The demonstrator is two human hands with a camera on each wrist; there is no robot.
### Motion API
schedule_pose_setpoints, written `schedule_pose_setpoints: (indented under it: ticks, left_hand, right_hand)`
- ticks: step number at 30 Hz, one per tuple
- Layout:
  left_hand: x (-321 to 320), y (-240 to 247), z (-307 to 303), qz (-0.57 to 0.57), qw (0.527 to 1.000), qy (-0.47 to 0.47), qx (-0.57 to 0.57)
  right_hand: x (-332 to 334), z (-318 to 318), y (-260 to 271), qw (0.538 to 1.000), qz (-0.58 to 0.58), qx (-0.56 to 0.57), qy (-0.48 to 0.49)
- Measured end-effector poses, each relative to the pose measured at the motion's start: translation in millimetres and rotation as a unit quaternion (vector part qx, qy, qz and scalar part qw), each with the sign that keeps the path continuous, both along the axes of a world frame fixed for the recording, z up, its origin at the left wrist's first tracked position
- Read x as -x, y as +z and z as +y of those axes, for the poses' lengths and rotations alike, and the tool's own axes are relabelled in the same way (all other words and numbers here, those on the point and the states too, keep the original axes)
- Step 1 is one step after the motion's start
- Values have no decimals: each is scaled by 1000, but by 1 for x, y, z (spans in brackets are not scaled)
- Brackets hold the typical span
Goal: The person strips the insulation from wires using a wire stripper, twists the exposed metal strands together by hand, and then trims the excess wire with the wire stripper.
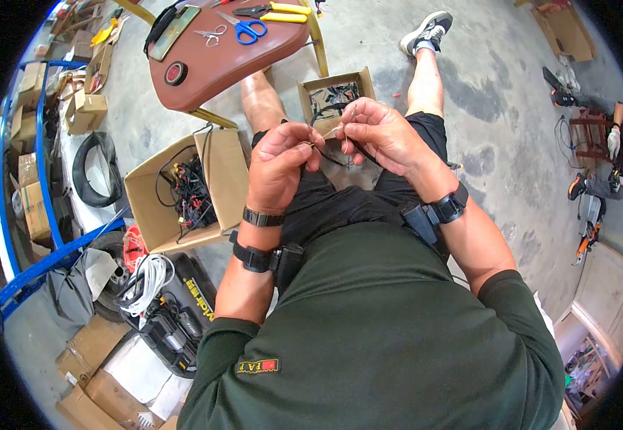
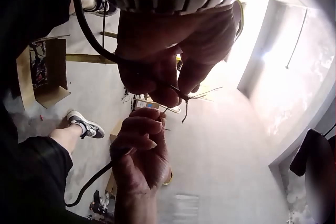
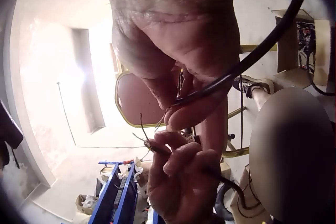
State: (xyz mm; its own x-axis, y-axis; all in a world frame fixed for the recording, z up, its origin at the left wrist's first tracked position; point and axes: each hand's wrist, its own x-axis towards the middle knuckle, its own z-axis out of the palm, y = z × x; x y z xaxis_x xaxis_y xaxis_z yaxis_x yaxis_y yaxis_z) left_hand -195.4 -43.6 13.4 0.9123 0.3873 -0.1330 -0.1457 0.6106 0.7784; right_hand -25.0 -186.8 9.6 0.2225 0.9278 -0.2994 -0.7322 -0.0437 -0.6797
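My left hand (image 1: 277, 161) pinches a black cable (image 2: 86, 16) close to its end. Thin bare wires (image 2: 198, 96) splay out past those fingertips in the left wrist view. Facing it, my right hand (image 1: 390, 137) pinches a second length of black cable (image 3: 252, 62) between thumb and fingers. Fine strands also show at the right fingertips in the right wrist view. Both hands are raised over the lap, fingertips a short gap apart. The curled fingers hide part of each cable end.
A brown-topped stool (image 1: 236, 61) ahead carries blue-handled scissors (image 1: 248, 29), small scissors (image 1: 212, 34), yellow-handled pliers (image 1: 283, 12) and a round tin (image 1: 176, 73). Cardboard boxes with tangled cables stand at left (image 1: 143, 172) and between the feet (image 1: 362, 79). Another person (image 1: 605, 183) is at right.
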Motion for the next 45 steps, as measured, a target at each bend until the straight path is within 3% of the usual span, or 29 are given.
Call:
schedule_pose_setpoints:
  ticks: [11,35,45]
  left_hand:
    - [2,10,8,80,994,-51,-62]
    - [-5,3,-3,32,996,87,12]
    - [-13,8,-23,77,988,62,-118]
  right_hand:
    - [-4,-6,-2,1000,-21,-10,10]
    - [-2,-10,3,999,-27,-18,-16]
    - [8,-3,1,997,-59,-37,-17]
